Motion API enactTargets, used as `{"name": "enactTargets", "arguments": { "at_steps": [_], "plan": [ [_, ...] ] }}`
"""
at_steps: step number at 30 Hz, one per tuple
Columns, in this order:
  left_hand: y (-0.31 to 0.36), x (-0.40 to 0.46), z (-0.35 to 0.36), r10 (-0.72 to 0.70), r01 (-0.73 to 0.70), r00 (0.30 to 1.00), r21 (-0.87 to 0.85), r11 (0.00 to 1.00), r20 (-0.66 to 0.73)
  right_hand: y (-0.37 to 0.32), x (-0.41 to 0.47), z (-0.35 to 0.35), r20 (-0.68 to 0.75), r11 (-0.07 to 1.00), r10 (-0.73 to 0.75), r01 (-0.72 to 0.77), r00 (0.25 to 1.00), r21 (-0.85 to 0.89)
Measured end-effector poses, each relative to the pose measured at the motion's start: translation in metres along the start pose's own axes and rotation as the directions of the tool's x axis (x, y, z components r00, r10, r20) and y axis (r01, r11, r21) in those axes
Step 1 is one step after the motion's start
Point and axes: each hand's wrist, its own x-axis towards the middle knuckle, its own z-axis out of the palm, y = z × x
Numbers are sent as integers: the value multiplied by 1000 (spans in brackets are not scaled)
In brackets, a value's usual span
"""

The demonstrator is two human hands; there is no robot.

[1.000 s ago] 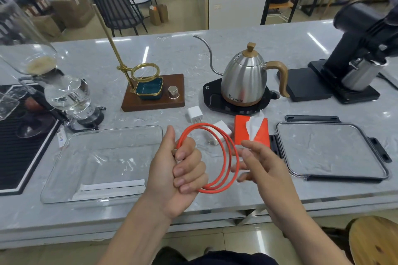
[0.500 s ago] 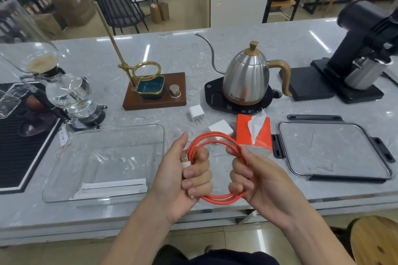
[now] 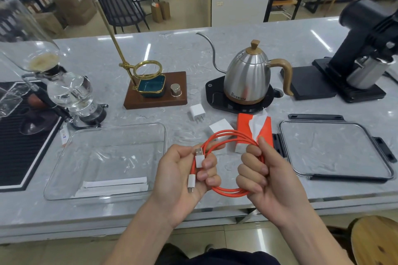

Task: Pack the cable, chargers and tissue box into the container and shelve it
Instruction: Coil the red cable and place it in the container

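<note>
Currently logged | my left hand (image 3: 183,175) curled round coiled orange cable (image 3: 228,190), both plugs by its fingers | my right hand (image 3: 261,175) gripped the coil's other side | cable held above counter edge (image 3: 323,198), between clear container (image 3: 103,157) and lid (image 3: 336,150).

Partly covered by the orange cable (image 3: 228,137): the second white charger (image 3: 220,128), and the tissue box (image 3: 254,129) behind the right hand (image 3: 265,176). Cut off at the frame's edges: grinder (image 3: 370,49), siphon brewer (image 3: 32,58), wooden stool (image 3: 377,241).
</note>
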Motion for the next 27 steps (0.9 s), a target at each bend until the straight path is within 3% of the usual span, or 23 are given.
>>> {"name": "enactTargets", "arguments": {
  "at_steps": [10,16,27],
  "plan": [
    [-17,-3,-1,88,-89,996,46,995,34,1,3,5,2,990,-127,127,992,56],
    [-23,-4,-2,152,-142,987,146,979,-57,4,2,7,33,991,-130,129,991,29],
    [-16,-5,-4,330,-255,919,311,915,-215,17,3,16,63,928,-184,195,981,-317]
  ]
}}
